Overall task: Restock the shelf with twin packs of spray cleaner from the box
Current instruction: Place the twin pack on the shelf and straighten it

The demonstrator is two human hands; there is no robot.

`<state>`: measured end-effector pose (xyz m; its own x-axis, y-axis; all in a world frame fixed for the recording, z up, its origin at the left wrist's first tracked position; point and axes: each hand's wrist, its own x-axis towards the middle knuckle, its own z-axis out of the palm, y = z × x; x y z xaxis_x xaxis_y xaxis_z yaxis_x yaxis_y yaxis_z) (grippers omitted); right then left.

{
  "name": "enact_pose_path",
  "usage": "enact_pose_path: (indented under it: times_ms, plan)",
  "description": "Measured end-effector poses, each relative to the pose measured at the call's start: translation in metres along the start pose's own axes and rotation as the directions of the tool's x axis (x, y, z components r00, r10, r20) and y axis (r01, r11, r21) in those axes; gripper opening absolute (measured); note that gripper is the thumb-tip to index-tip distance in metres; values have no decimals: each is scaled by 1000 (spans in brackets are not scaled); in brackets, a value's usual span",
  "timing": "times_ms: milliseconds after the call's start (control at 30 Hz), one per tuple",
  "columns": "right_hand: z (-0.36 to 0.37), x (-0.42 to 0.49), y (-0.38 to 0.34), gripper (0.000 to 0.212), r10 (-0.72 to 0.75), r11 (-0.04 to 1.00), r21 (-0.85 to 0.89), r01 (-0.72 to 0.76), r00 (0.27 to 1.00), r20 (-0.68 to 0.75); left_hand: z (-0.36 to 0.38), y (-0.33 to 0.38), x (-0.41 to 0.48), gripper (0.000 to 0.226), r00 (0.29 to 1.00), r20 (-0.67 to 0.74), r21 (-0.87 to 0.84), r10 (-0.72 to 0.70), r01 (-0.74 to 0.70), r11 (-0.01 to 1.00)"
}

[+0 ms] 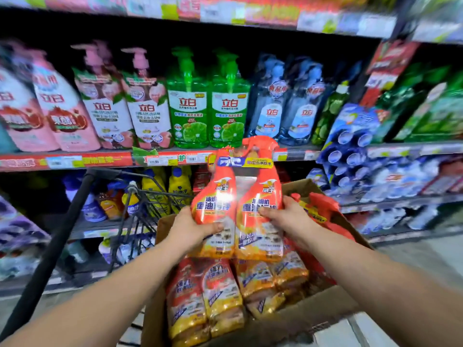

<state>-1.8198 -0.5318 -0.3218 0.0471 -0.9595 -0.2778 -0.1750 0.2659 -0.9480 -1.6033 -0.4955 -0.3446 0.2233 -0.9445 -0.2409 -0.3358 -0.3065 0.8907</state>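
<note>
Twin pack between left hand and right hand, above box

A twin pack of spray cleaner, two orange trigger bottles wrapped together in glossy film with a blue-and-yellow band at the necks, is held upright with its labels facing the camera. The left hand grips one bottle and the right hand the other. It sits above the open cardboard box, where more twin packs lie on their sides.
</note>
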Motion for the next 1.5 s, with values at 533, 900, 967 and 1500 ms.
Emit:
enact_pose_path:
  times_ms: [533, 900, 967, 1500]
  plan:
    - [-179, -104, -28, 37, -73, 987, 111, 118, 935, -347, 126, 140, -44, 72, 898, 234, 72, 372, -397, 915]
    - [-388, -210, -9, 33, -63, 984, 102, 149, 814, -577, 325, 244, -143, 59, 774, 389, -36, 500, -530, 847]
    - [-429, -230, -4, 30, -68, 982, 97, 159, 789, -610, 364, 260, -165, 47, 737, 424, -73, 526, -551, 831]
    - [-644, -257, 8, 34, -112, 978, 50, 205, 702, -703, 570, 372, -200, 67, 628, 524, -129, 575, -608, 783]
